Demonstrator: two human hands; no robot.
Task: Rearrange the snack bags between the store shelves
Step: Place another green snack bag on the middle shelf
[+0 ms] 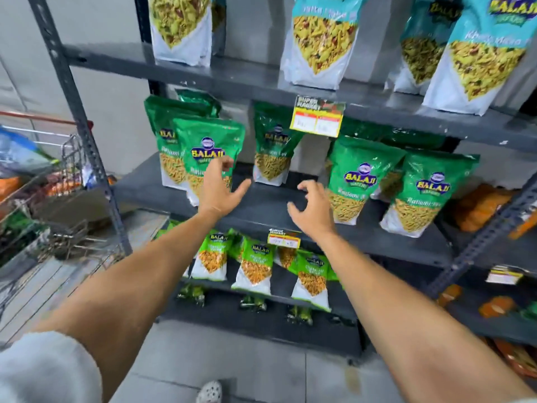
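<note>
Green Balaji snack bags stand on the dark middle shelf. One green bag stands at the front left, a smaller-looking one sits further back, and two more stand on the right. My left hand is open, fingers spread, just in front of the front-left bag. My right hand hovers open with curled fingers over the bare gap of the shelf, left of the right-hand bags. Neither hand holds anything.
Teal-and-white bags fill the top shelf. Small green bags stand on the lower shelf. A yellow price tag hangs from the upper shelf edge. A loaded wire trolley stands at the left. Orange packs lie on the right-hand rack.
</note>
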